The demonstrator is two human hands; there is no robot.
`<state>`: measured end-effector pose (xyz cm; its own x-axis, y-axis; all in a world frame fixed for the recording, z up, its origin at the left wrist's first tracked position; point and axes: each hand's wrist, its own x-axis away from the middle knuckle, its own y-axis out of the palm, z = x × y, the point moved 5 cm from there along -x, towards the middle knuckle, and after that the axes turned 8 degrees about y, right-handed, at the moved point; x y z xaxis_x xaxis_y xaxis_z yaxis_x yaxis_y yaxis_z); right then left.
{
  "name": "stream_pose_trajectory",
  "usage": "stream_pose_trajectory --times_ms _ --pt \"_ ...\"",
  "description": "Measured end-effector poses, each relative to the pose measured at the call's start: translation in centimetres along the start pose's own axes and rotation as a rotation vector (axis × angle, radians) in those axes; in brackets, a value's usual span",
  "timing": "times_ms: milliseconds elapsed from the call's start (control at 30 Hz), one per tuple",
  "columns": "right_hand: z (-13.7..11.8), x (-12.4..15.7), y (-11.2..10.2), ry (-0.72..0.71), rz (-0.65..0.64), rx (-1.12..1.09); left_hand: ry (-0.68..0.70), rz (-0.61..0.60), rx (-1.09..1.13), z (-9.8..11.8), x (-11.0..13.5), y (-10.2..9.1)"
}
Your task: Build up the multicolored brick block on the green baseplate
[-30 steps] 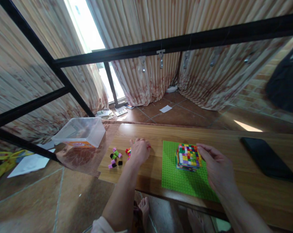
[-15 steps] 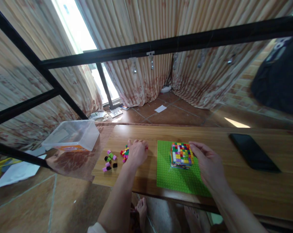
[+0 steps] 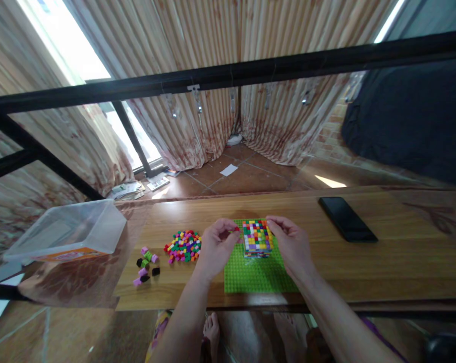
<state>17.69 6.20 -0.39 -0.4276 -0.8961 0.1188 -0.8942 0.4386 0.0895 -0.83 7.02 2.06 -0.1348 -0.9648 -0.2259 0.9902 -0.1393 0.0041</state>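
Note:
A block of stacked multicoloured small bricks (image 3: pixel 257 236) stands on a green baseplate (image 3: pixel 257 272) on the wooden table. My left hand (image 3: pixel 218 246) is at the block's left side, its fingers pinched on a small red brick (image 3: pixel 236 229). On the other side, my right hand (image 3: pixel 290 243) has curled fingertips touching the block's top right edge. A heap of loose coloured bricks (image 3: pixel 184 245) lies just left of my left hand, with a few pink, green and black ones (image 3: pixel 145 264) further left.
A clear plastic tub (image 3: pixel 67 231) sits on the table's left end. A black phone (image 3: pixel 346 219) lies to the right. Black metal bars (image 3: pixel 228 78) cross overhead. Beyond the table are striped curtains and a tiled floor; bare feet show below the table edge.
My left hand has left the loose brick heap and moved right to the block, holding a red brick. The view has swung to the right.

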Motion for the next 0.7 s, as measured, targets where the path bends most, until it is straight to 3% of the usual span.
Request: stream_pose_trajectory --times_ms 100,233,433,500,633,700 --pt "-0.1 0.0 -0.1 -0.006 -0.005 -0.003 0.024 0.016 0.038 0.2 0.1 0.4" --pt "-0.1 0.0 -0.1 -0.025 -0.002 0.017 0.101 0.004 -0.072 0.3 0.2 0.6" --pt "0.1 0.0 -0.2 -0.049 -0.014 0.069 0.102 -0.012 -0.131 0.3 0.4 1.2" --pt "-0.6 0.3 -0.2 -0.136 -0.019 0.154 0.111 -0.01 -0.146 0.4 0.4 1.3" --pt "-2.8 2.0 0.4 -0.478 -0.072 0.383 0.14 -0.013 -0.154 0.6 0.4 1.6" --pt "-3.4 2.9 1.0 -0.58 -0.123 0.447 0.136 -0.012 -0.102 0.6 0.4 1.8"
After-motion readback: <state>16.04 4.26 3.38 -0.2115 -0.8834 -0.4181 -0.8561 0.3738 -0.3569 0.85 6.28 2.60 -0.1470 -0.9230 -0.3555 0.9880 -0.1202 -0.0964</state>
